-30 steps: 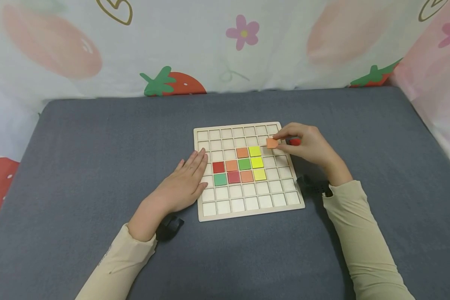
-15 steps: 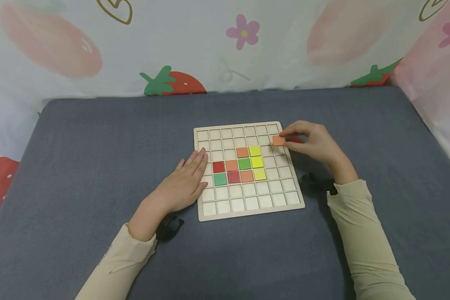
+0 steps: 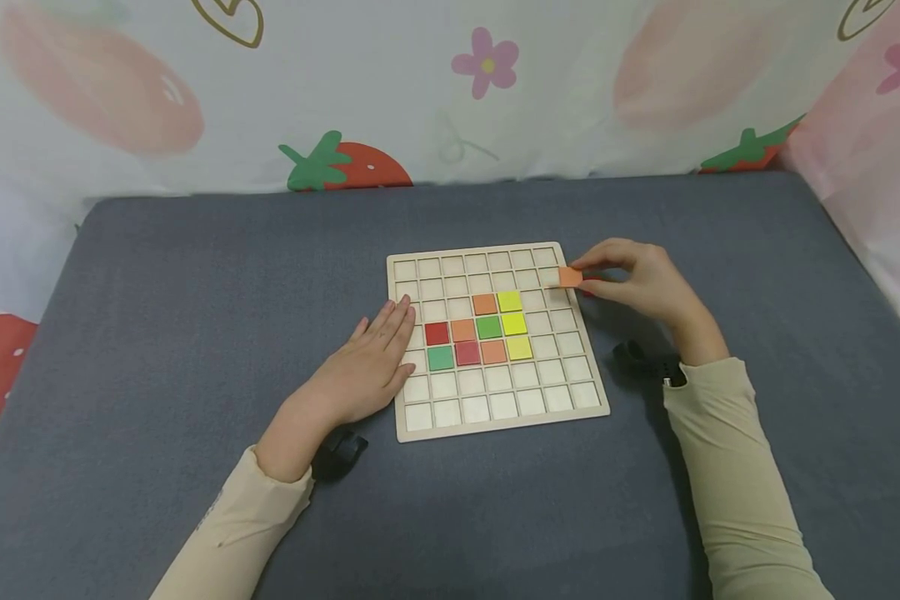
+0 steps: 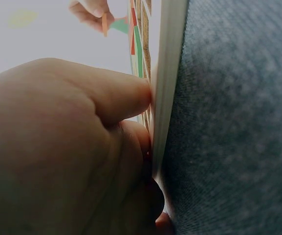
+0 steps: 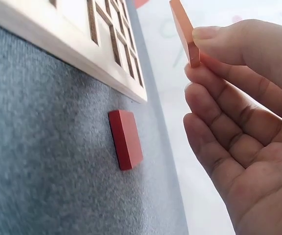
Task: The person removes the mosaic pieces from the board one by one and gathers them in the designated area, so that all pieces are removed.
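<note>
A wooden grid board (image 3: 503, 429) lies on the table with colored square tiles in some of its cells. My left hand (image 3: 367, 367) rests on the board's left edge, fingers extended. Between thumb and index finger, my right hand (image 3: 641, 279) pinches an orange square tile (image 3: 570, 277) above the board's right rim. In the right wrist view this orange tile (image 5: 184, 32) is raised off the table, its thin edge showing. Below the right hand a red tile (image 5: 126, 139) sits on the cloth beside the board; in the head view the hand mostly hides it.
On the board are three yellow tiles (image 3: 513, 324), several orange ones such as this orange tile (image 3: 463, 331), two green ones including this green tile (image 3: 488, 327), and two red ones. A grey cloth (image 3: 195, 333) covers the table. A patterned curtain (image 3: 555, 125) hangs behind its back edge.
My right hand has moved right with the orange tile, from over the board's upper right cells to its right rim. The left hand stays in place.
</note>
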The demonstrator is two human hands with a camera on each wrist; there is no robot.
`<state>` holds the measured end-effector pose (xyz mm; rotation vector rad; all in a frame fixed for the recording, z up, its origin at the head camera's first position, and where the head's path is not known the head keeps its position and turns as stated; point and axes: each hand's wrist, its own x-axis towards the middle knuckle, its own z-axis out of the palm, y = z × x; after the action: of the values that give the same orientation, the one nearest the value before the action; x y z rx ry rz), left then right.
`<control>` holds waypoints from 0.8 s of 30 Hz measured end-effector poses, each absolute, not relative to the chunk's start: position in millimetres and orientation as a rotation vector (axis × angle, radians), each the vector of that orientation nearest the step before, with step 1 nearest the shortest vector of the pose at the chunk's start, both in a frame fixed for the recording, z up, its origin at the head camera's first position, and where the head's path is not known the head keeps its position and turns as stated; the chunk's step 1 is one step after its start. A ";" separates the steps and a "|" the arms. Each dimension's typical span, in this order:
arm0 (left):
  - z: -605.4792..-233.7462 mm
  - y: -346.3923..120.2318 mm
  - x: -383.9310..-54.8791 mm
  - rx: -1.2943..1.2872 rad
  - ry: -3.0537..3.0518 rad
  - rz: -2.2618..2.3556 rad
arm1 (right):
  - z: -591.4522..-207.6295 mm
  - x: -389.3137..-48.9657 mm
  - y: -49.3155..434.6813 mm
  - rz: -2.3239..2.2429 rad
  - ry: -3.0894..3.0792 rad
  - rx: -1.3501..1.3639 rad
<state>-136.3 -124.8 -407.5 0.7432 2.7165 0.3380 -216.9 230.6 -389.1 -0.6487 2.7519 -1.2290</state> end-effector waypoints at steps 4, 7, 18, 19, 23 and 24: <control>-407.1 -124.7 -136.2 0.742 2.713 0.340 | -387.6 -216.6 233.6 -1.262 2.731 -0.615; -406.7 -124.3 -136.2 0.736 2.712 0.338 | -386.8 -216.0 236.7 -1.274 2.724 -0.586; -406.4 -124.3 -136.0 0.740 2.718 0.336 | -387.9 -217.7 253.0 -1.247 2.746 -0.482; -406.4 -124.4 -136.0 0.739 2.719 0.336 | -388.2 -217.6 254.8 -1.244 2.745 -0.468; -406.5 -124.4 -135.7 0.745 2.726 0.337 | -389.2 -217.0 261.8 -1.226 2.748 -0.420; -406.8 -124.5 -135.8 0.747 2.727 0.338 | -389.6 -216.8 263.4 -1.214 2.755 -0.414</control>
<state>-135.8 -124.5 -406.8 0.7474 2.7273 0.3378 -216.8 263.4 -389.6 -0.4136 2.7552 -1.2139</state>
